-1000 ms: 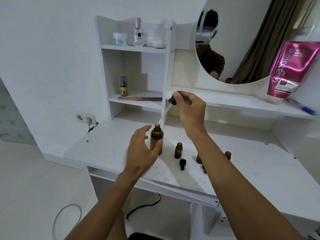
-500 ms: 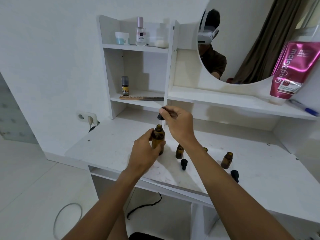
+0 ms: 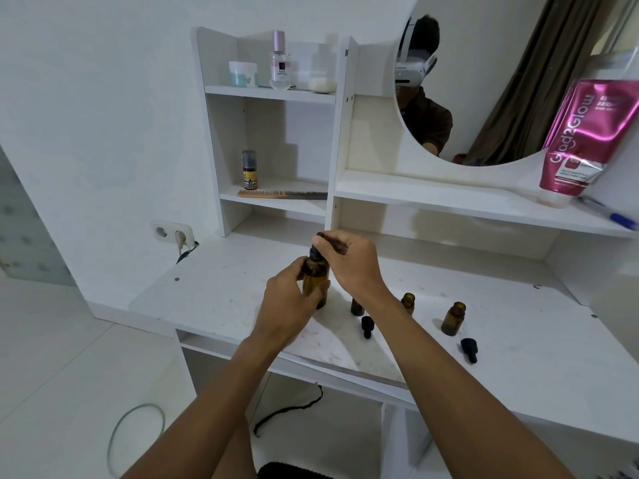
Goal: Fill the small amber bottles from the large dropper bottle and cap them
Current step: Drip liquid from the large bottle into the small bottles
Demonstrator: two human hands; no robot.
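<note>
The large amber dropper bottle [image 3: 315, 280] stands on the white desk [image 3: 224, 292], and my left hand [image 3: 288, 300] wraps around its body. My right hand [image 3: 347, 259] pinches the black dropper cap [image 3: 318, 240], which sits down on the bottle's neck. Three small amber bottles stand open to the right: one [image 3: 356, 305] half hidden behind my right wrist, one [image 3: 408, 302] beside my forearm, one [image 3: 453, 319] further right. Two small black caps lie on the desk, one [image 3: 366, 326] near my forearm and one [image 3: 469, 349] at the right.
Shelves behind hold a comb [image 3: 281, 194], a small dark bottle [image 3: 249, 169], a jar [image 3: 243, 73] and a perfume bottle [image 3: 280, 62]. A pink tube [image 3: 584, 140] and a blue pen [image 3: 612, 214] rest on the right shelf under a round mirror [image 3: 501, 81]. A wall socket [image 3: 173, 231] is at left.
My right hand has lowered the dropper from above the large bottle down into its neck. My left hand has closed around the bottle's body.
</note>
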